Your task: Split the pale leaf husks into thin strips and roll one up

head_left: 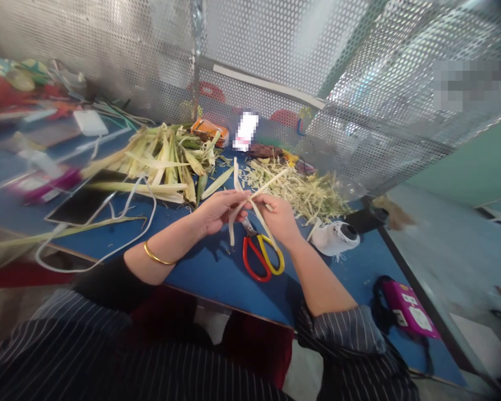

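My left hand [217, 210] and my right hand [280, 217] meet over the blue table [217, 267], both closed on pale leaf strips [250, 203] that cross between them. One strip stands up toward the back, another hangs down from my left hand. Scissors [262, 253] with one red and one yellow handle lie on the table just under my hands. A gold bangle circles my left wrist.
A heap of long pale green leaves [162, 161] lies back left, a pile of fine trimmings [300, 189] back right. A dark tablet [83, 203] with white cable, a white round device [334, 237], a pink pouch [409, 309] and perforated metal screens [275, 55] surround the table.
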Demonstrator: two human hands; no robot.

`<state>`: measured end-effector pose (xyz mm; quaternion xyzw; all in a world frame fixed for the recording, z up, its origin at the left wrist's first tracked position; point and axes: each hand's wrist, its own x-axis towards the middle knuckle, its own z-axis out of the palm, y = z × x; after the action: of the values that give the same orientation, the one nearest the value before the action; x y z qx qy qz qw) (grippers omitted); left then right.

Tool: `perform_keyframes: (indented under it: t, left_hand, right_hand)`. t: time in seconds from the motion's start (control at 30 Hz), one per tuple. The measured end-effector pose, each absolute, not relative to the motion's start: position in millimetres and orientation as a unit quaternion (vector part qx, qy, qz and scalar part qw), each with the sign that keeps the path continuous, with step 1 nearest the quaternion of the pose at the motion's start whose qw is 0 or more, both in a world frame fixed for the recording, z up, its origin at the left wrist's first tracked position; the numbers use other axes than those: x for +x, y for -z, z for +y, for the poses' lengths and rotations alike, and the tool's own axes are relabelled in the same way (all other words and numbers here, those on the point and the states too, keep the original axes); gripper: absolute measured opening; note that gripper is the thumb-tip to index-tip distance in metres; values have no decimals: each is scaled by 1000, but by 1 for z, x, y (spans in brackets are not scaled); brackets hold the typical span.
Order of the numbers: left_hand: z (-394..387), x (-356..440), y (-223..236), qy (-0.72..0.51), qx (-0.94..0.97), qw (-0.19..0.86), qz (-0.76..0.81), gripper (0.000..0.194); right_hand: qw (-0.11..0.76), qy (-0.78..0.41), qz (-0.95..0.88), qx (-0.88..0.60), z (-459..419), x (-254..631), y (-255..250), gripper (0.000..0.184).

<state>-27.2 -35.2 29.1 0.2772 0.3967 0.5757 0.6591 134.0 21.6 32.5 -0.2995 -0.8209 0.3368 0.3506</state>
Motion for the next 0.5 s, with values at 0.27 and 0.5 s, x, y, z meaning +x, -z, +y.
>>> perform_keyframes:
  t: [0.27, 0.5]
  left_hand:
    - [-41, -25, -32, -518, 323, 694, 382, 11]
    - [-41, -21, -27, -547, 364, 634, 407, 18]
  right_hand:
    - [244, -335, -871, -262, 26, 144, -43, 22]
    - [247, -319, -874, -270, 29, 144, -43, 22]
